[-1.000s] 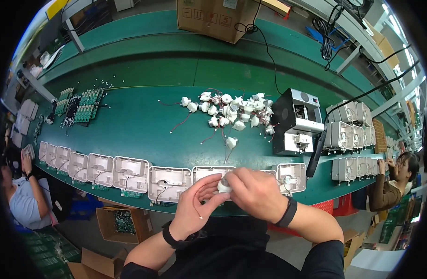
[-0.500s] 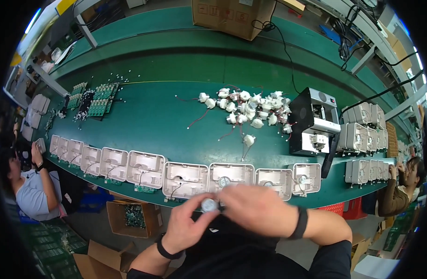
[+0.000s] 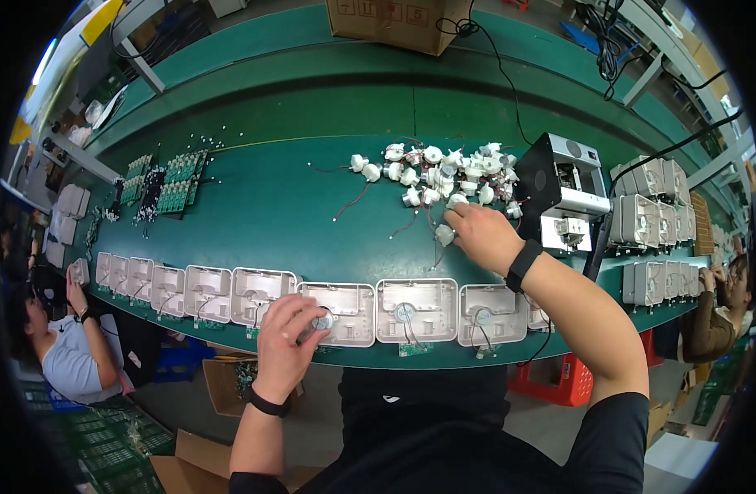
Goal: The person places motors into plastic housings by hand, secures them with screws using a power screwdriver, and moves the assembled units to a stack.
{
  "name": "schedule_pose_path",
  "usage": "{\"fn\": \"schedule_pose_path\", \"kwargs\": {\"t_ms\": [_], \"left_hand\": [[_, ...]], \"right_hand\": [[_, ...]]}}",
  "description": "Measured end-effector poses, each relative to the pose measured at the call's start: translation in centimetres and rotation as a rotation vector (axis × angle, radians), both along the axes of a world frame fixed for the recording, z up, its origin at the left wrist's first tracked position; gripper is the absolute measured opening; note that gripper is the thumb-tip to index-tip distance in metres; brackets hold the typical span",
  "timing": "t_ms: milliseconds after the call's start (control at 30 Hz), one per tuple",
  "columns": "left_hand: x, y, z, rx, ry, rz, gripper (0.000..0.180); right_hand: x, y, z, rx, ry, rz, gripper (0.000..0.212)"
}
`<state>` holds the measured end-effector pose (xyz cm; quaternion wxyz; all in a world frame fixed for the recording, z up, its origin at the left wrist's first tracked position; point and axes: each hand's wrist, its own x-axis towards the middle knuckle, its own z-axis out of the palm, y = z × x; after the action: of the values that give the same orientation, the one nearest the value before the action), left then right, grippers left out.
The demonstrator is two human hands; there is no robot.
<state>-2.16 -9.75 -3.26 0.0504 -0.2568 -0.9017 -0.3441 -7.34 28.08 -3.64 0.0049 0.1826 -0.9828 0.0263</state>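
Note:
My left hand [image 3: 281,336] is closed on a small round motor [image 3: 323,320] with a pale face, at the left side of an open white plastic housing [image 3: 349,330]. Thumb and forefinger pinch it; the other fingers are bent. My right hand [image 3: 486,237] reaches over the table, fingertips around the side of a white motor [image 3: 444,235] whose wires trail toward me. Its thumb is partly hidden. To the right of the left hand, two housings [image 3: 416,331] [image 3: 493,336] each hold a round motor, with wires running to small green circuit boards [image 3: 416,349] at the front edge.
A heap of white motors [image 3: 431,174] lies beyond my right hand, beside a black-and-silver machine [image 3: 563,193]. More housings [image 3: 207,306] line the table's left front edge. Circuit boards [image 3: 180,177] lie far left. Stacked housings [image 3: 645,284] stand right. A person sits at each side.
My hands have parted. The left has moved left and forward to the housing with the round motor; the right has gone forward to the white motor near the heap. The view has shifted slightly.

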Motion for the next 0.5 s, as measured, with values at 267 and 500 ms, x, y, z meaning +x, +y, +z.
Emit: {"fn": "schedule_pose_path", "kwargs": {"t_ms": [267, 500], "left_hand": [[-0.3, 0.2, -0.7, -0.135, 0.053, 0.019, 0.042], [-0.5, 1.3, 1.5, -0.096, 0.033, 0.050, 0.056]], "right_hand": [[0.7, -0.9, 1.3, -0.159, -0.142, -0.006, 0.043], [-0.4, 2.5, 4.5, -0.199, -0.007, -0.111, 0.031]]}}
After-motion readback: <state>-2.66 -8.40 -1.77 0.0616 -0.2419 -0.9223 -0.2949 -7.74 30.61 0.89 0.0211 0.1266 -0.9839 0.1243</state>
